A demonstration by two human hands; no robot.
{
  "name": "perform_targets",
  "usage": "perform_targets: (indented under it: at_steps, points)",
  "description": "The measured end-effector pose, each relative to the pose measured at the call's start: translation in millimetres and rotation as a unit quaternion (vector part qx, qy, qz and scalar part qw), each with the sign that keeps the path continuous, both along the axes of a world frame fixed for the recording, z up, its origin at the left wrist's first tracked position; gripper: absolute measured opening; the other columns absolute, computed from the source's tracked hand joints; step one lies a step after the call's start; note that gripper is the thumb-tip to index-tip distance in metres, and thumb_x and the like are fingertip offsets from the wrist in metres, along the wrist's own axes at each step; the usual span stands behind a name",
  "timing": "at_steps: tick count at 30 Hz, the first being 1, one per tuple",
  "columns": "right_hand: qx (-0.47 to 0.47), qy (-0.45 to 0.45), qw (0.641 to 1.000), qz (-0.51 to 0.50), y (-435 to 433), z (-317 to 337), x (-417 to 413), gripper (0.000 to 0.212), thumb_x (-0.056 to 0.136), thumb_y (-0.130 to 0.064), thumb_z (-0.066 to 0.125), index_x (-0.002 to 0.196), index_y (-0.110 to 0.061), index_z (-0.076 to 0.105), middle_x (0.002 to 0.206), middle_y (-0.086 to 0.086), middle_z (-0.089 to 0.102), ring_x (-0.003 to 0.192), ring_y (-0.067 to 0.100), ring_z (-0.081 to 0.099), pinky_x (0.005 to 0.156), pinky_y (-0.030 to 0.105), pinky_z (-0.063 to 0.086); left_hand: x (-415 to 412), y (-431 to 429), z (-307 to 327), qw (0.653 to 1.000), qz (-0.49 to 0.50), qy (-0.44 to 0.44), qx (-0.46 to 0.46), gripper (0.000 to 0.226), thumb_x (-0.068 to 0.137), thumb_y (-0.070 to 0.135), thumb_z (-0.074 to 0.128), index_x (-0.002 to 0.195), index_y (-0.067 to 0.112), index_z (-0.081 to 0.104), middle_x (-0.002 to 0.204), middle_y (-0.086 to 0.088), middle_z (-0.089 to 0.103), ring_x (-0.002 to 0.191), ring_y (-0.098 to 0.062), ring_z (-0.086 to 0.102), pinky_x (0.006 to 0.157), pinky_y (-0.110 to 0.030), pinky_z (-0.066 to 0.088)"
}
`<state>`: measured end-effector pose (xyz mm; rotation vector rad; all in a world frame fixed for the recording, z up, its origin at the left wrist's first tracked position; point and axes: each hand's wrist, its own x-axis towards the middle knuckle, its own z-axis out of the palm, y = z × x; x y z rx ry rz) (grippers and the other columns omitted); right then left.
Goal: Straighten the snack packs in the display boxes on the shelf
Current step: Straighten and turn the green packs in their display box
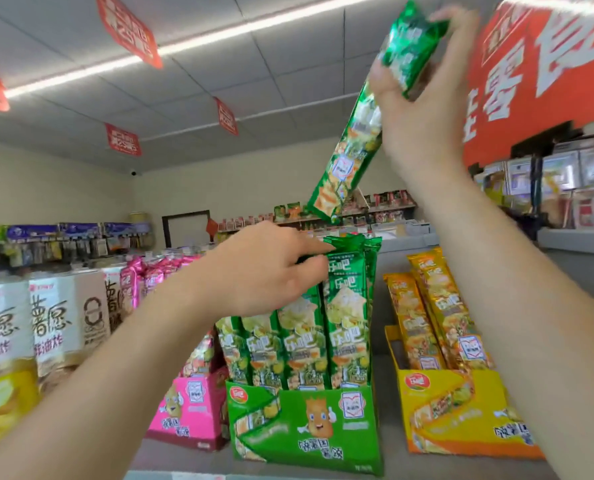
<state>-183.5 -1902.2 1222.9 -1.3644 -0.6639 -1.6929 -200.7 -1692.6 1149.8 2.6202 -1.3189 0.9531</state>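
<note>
R hand [423,109] fingers clasp raised green pack [354,143]; L hand [264,271] fingers pinch top of boxed pack [347,306].

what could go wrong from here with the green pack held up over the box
1. The right hand grips the lifted green pack near its top, tilted above the green display box; it may slip or jam against neighbours going in.
2. The left hand pinches the tops of the standing green packs; a tug could tip the row.
3. The right forearm is close to the leaning yellow packs and might knock them.
</note>
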Motion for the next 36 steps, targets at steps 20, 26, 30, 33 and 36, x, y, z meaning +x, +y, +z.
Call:
perform_targets:
  at_steps: [20,26,30,33,36]
  points:
    - [-0.278,0.557,0.783,-0.007,24,-50,54,0.013,0.092,-0.013,0.059,0.081,-0.018,0.063,0.09,0.006,0.061,0.081,0.019,0.053,0.073,0.033,0.039,11,-5,11,0.995,0.081,0.059,0.005,0.044,0.085,0.05,0.042,0.117,0.028,0.062,0.056,0.003,0.055,0.046,-0.004,0.05,0.049,-0.025,0.038]
    - [-0.382,0.589,0.711,-0.051,27,-39,41,0.027,0.1,-0.013,0.048,0.077,-0.024,0.058,0.079,-0.001,0.059,0.066,0.012,0.053,0.061,0.025,0.043,13,-7,12,0.992,0.106,0.066,0.008,0.057,0.087,0.052,0.043,0.137,0.028,0.05,0.09,0.007,0.064,0.083,-0.009,0.06,0.074,-0.026,0.047]
    - [-0.321,0.626,0.711,0.024,25,-39,34,0.032,0.098,-0.044,0.05,0.094,-0.018,0.068,0.094,0.002,0.066,0.082,0.013,0.061,0.081,0.03,0.049,19,-1,24,0.979,0.117,0.159,0.048,0.066,0.089,0.054,0.045,0.15,0.032,0.032,0.154,0.006,0.036,0.137,-0.014,0.037,0.098,-0.023,0.028]
    - [-0.329,0.631,0.703,-0.007,21,-36,24,0.072,0.069,-0.085,0.034,0.093,-0.026,0.069,0.112,-0.001,0.063,0.104,0.011,0.058,0.094,0.033,0.044,23,-2,28,0.963,0.148,0.212,0.07,0.072,0.089,0.059,0.044,0.153,0.035,0.021,0.158,0.002,0.03,0.14,-0.017,0.032,0.098,-0.028,0.027]
    - [-0.425,0.621,0.657,-0.043,26,-33,11,0.079,0.052,-0.091,0.033,0.086,-0.032,0.074,0.099,-0.016,0.072,0.097,-0.001,0.064,0.092,0.028,0.045,24,-8,27,0.957,0.171,0.214,0.096,0.079,0.088,0.065,0.043,0.155,0.028,0.02,0.159,0.0,0.029,0.142,-0.019,0.031,0.111,-0.033,0.026]
